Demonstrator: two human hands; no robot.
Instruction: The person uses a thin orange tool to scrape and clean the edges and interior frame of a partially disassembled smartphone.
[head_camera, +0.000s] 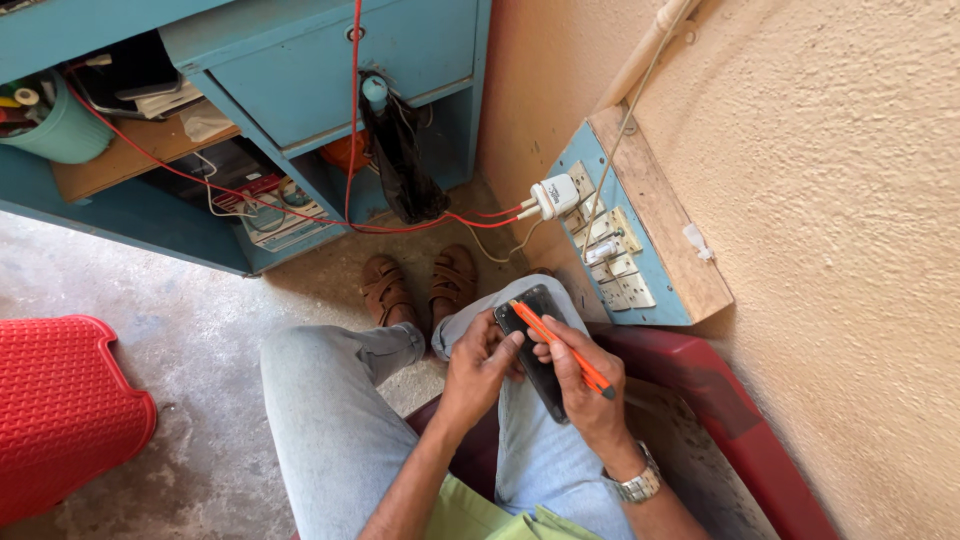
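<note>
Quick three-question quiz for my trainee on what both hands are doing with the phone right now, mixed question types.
1. True or false: the right hand holds an orange tool laid across the dark phone.
2. Which hand grips the phone's left edge: A) left hand B) right hand C) neither?
3. Fill in: the white plug with red wires sits in the blue ____ on the wall.

Key: 1 true; 2 A; 3 switchboard.

Phone between both hands, switchboard right.
</note>
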